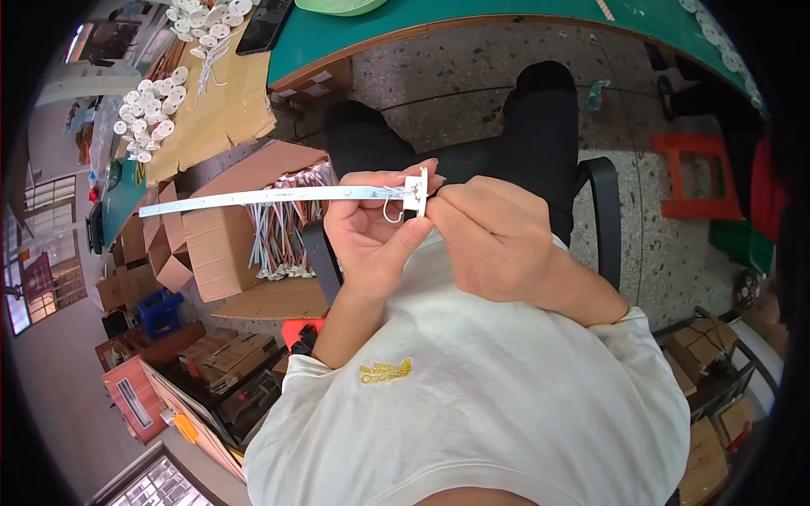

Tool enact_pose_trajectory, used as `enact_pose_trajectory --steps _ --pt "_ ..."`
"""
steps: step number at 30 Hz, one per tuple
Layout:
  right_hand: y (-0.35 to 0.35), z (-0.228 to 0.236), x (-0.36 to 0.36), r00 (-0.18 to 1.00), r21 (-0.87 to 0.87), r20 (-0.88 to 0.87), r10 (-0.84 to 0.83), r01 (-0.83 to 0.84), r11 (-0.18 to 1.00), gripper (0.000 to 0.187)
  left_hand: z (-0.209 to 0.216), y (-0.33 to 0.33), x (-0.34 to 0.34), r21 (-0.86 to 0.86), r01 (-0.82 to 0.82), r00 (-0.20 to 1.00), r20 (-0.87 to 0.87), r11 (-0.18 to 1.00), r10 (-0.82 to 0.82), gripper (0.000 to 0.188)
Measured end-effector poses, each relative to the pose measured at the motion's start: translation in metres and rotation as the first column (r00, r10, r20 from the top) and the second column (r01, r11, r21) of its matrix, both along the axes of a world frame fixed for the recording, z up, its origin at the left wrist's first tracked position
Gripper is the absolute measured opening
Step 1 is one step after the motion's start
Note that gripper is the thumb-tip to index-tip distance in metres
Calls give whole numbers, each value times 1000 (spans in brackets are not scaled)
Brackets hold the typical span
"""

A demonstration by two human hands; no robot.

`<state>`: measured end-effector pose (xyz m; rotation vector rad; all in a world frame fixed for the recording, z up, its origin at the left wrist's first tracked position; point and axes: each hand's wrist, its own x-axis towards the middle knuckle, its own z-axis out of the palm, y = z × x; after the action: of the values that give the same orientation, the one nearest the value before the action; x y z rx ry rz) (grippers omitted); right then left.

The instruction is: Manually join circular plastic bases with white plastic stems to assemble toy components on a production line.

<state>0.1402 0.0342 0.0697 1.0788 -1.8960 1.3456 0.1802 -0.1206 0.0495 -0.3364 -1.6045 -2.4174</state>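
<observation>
Above my lap, my left hand (371, 232) grips a narrow LED strip (253, 197) near its right end. The strip reaches out to the left, with small pale LEDs along it. At that right end is a white round plastic end cap (415, 194), edge-on, between my left thumb and fingers. A thin white wire (387, 207) loops between strip and cap. My right hand (494, 236) is closed, its fingertips against the cap's right side; whatever they pinch is hidden.
A cardboard box (219, 244) of bundled wired strips (291, 228) stands left of my lap. White round caps (152, 114) lie heaped on cardboard (224, 118), near a phone (266, 25). Beyond my knees runs a green tabletop (472, 13). A red stool (692, 173) stands at right.
</observation>
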Motion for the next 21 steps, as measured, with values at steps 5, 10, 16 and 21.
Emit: enact_pose_trajectory --steps 5,10,16,21 --pt "-3 -5 -4 996 -58 52 70 -66 996 25 -1 3 4 192 9 999 33 981 -15 39" --pt "-1 -4 -6 995 -7 42 92 -92 996 25 -9 -2 1 216 26 999 28 976 -32 40" --pt "-3 0 -1 994 28 31 103 -104 994 25 -9 -5 6 210 36 999 20 977 -41 42" --pt "-4 2 1 996 30 37 84 -85 996 24 -10 -5 5 104 -8 1000 -24 995 10 43"
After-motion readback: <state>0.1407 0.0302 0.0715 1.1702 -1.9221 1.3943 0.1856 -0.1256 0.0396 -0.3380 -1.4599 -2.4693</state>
